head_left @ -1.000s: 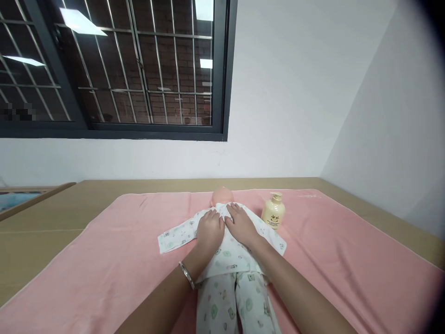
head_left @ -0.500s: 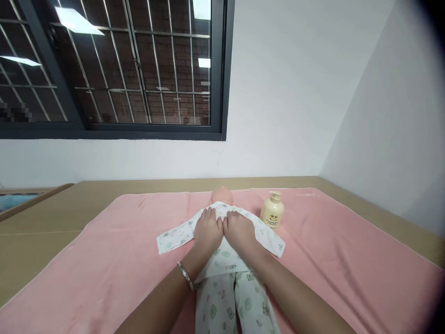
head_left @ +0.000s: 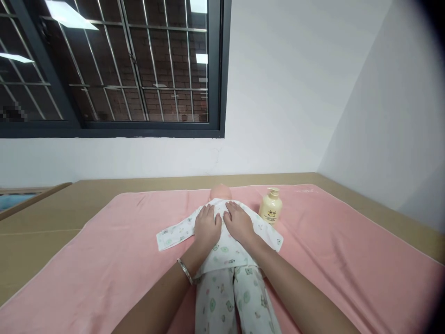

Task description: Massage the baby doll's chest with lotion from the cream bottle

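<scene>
A baby doll lies stretched out along the mat, its bald head (head_left: pixel 220 191) at the far end. It wears a white printed long-sleeved top (head_left: pixel 225 255) with both sleeves spread, and matching trousers (head_left: pixel 217 297). Flat on the left upper part of the top rests my left hand (head_left: pixel 207 227), fingers extended, a silver bracelet on that wrist. My right hand (head_left: pixel 239 222) lies opposite it on the upper right, fingers stretched toward the neck. A small gap separates the two thumbs. Whether the doll faces up or down I cannot tell.
A pale yellow pump bottle (head_left: pixel 271 206) stands right of the doll, close behind its right sleeve. The pink mat (head_left: pixel 132 241) covers most of a tan padded surface (head_left: pixel 38 241). Behind are a white wall (head_left: pixel 271 116) and a barred dark-framed window (head_left: pixel 149 125).
My hands have moved a little apart, and the fingers of my right hand have straightened and reach farther up the top. The view has shifted slightly.
</scene>
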A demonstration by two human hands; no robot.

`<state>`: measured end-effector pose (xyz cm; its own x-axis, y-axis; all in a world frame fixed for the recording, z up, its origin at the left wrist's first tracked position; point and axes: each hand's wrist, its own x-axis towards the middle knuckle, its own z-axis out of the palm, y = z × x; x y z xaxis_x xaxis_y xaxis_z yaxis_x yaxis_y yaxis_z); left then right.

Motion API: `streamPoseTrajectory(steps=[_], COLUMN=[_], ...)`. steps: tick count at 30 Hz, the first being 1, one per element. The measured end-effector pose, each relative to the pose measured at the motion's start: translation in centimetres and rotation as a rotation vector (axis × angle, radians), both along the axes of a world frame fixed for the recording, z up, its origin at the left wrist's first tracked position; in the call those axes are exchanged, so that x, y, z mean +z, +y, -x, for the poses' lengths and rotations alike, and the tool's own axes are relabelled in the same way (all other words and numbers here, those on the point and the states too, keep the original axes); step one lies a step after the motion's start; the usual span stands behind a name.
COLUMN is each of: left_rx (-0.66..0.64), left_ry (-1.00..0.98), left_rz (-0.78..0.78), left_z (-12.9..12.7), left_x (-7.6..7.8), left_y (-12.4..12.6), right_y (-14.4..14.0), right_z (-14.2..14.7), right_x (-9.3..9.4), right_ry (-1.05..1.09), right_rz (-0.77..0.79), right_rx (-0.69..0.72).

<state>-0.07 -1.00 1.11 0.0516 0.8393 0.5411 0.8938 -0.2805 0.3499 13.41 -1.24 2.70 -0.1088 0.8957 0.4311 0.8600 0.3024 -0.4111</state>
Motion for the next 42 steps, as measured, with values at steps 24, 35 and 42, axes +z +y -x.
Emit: streamPoseTrajectory(steps=[24,35,42], left_rx=[0.004,-0.057,-0.043], left_ry=[0.033,0.048,0.033], left_rz=[0.072,0.049,-0.006], left_z=[-0.2,0.1,-0.3], left_x=[0.3,0.0,0.8], left_y=[-0.1,0.4,-0.6], right_y=[-0.2,-1.6,-0.1], right_z=[0.2,1.5,0.7], right_x=[0.2,1.4,0.7], right_ry=[0.008,-0.134,-0.02], right_rz=[-0.007,0.05,0.1], right_rx=[-0.016,-0.039,0.009])
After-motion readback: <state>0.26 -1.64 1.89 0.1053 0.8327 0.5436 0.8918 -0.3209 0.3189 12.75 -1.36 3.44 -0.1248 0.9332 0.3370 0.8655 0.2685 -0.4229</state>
